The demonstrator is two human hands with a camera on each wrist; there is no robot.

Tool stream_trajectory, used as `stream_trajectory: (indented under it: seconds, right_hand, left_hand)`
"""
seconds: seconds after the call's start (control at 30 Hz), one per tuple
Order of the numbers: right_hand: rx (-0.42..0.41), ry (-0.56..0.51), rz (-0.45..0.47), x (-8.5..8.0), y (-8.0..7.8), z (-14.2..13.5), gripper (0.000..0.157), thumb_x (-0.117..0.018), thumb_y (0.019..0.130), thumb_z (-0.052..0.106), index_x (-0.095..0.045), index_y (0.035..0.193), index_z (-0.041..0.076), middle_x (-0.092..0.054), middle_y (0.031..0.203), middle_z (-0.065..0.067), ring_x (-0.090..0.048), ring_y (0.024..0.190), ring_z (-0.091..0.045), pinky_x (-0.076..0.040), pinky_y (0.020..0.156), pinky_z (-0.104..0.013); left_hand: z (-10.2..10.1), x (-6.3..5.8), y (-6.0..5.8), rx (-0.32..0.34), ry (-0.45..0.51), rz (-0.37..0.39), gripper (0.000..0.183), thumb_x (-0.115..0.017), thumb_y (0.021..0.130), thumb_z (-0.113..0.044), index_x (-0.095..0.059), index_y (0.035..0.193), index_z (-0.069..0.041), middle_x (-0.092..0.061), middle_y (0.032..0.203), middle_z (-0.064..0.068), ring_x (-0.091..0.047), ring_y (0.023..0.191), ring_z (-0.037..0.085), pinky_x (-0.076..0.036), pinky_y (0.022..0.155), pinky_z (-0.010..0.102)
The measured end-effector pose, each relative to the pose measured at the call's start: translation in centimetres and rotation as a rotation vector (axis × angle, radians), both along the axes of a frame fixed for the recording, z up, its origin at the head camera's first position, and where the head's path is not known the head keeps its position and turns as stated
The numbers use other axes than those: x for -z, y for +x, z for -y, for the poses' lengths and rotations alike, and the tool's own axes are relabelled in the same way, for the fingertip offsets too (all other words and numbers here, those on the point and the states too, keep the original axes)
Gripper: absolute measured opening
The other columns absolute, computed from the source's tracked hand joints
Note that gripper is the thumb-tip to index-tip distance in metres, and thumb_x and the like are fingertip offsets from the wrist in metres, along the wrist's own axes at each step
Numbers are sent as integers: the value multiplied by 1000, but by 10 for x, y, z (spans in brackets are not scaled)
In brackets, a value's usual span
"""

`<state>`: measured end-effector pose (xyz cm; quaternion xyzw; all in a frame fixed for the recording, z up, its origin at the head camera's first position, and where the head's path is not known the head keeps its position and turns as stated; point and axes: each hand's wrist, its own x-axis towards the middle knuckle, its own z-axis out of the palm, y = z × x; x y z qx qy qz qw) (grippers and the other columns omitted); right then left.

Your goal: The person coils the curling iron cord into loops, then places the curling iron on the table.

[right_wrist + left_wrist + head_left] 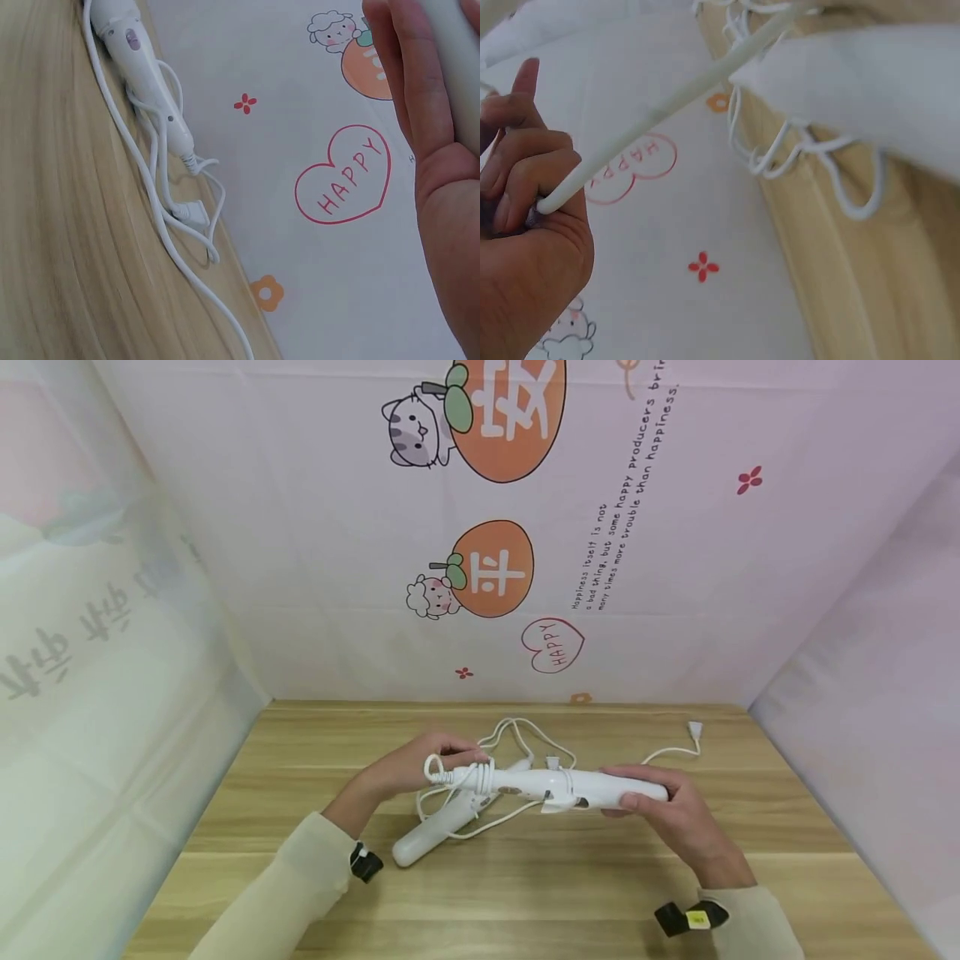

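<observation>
Two white wands, one in the air, lol
Held wand (528, 784) hangs over the second wand (437, 833), which lies on the wooden table (562, 893). Right hand (678, 810) grips the held one's thick end, off to the second wand's right; left hand (416, 764) has fingers curled round a cord (660, 112), close to the second wand.

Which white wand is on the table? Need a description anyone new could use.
In the head view, start at the wooden table and find the left hand. Below and right of it, a white wand slants down toward the lower left. Unlike the similar wand gripped by the right hand and partly covering it, this one lies on the tabletop.
</observation>
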<state>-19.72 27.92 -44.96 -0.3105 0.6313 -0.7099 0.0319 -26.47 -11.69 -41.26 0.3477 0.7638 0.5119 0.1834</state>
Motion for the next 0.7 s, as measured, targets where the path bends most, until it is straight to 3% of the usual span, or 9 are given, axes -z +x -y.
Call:
stream_trajectory:
  seconds: [0.07,0.13,0.23,0.3,0.4,0.57,0.63,0.7]
  right_hand:
    - [18,-27,-8,0,-2,1,47,-51,103,-20,-74,137,1,-76,135,-5,-73,115,-17,-67,90,-40]
    - [30,-63,-12,0,-3,3,45,-50,104,-19,-72,139,-1,-75,136,-7,-72,117,-18,-66,92,-39]
    - [62,-116,7,1,-4,6,44,-50,105,-19,-71,139,-2,-75,136,-8,-73,117,-19,-66,93,-38]
    - [97,-135,19,1,-4,8,43,-50,104,-20,-71,138,-4,-74,135,-9,-73,117,-19,-65,93,-38]
    - [162,-147,45,1,-5,11,41,-51,104,-20,-71,137,-7,-73,135,-8,-72,118,-19,-65,93,-38]
    - [228,-184,78,1,-9,11,40,-51,104,-19,-71,136,-6,-76,134,-6,-73,118,-20,-65,93,-38]
    - [247,-202,84,2,-9,9,40,-51,104,-19,-72,135,-6,-77,132,-5,-74,118,-20,-65,91,-38]
    - [265,-208,85,3,-10,7,40,-51,104,-20,-73,134,-6,-78,131,-6,-75,116,-20,-65,90,-38]
  left_hand:
    - [-5,7,6,-47,38,67,20,-57,111,-10,-73,102,-1,-60,82,-1,-49,72,9,-42,63,20]
    - [-11,13,13,-101,67,116,22,-54,112,-7,-73,105,0,-56,76,-1,-43,65,9,-38,58,19]
    - [-20,16,23,-229,50,166,31,-50,117,-24,-79,117,-11,-51,69,-4,-33,55,9,-30,51,21]
    - [-26,17,29,-278,23,96,35,-49,118,-31,-80,128,-18,-53,70,-5,-33,54,10,-29,50,22]
    - [-32,16,40,-333,-7,24,38,-49,118,-37,-81,118,-16,-60,75,-6,-32,54,10,-27,50,22]
    - [-38,16,53,-372,-16,-9,40,-51,117,-37,-81,115,-12,-66,78,-7,-30,54,7,-24,49,20]
    - [-39,16,57,-386,-19,-24,37,-52,117,-36,-81,119,-13,-64,74,-3,-33,55,6,-27,50,19]
    - [-41,17,60,-391,-26,-49,38,-53,117,-34,-81,112,-10,-66,74,0,-36,56,4,-31,52,19]
